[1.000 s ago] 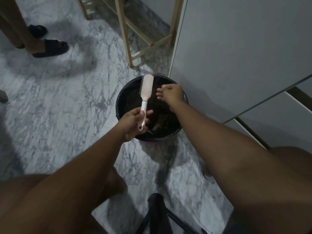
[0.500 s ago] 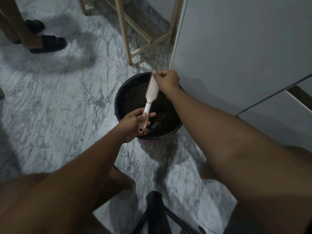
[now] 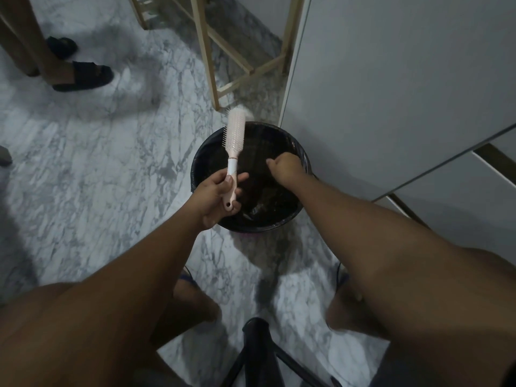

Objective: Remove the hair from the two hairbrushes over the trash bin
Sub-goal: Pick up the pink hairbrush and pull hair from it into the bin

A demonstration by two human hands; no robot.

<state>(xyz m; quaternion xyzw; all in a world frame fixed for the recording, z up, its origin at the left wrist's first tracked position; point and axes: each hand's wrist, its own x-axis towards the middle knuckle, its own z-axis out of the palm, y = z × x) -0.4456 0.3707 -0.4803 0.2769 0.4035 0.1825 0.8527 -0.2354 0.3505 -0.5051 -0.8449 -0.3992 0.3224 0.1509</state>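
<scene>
A pale pink hairbrush (image 3: 235,135) with a white and pink handle points away from me over the far left rim of a round black trash bin (image 3: 290,219) lined with a dark bag. My left hand (image 3: 216,196) grips the brush's handle. My right hand (image 3: 284,169) hangs over the bin's right side, fingers curled down and pinched together; whether it holds hair is too dark to tell. Only one brush is in view.
The bin stands on a grey marble floor beside a white cabinet (image 3: 391,93). A light wooden frame (image 3: 212,51) rises behind it. Another person's feet in black sandals (image 3: 83,75) are at the far left. A black stool leg (image 3: 257,353) is between my knees.
My right hand left the brush's head and dropped lower over the bin's right side. The brush swung from leaning right to pointing straight away, its head now past the bin's rim.
</scene>
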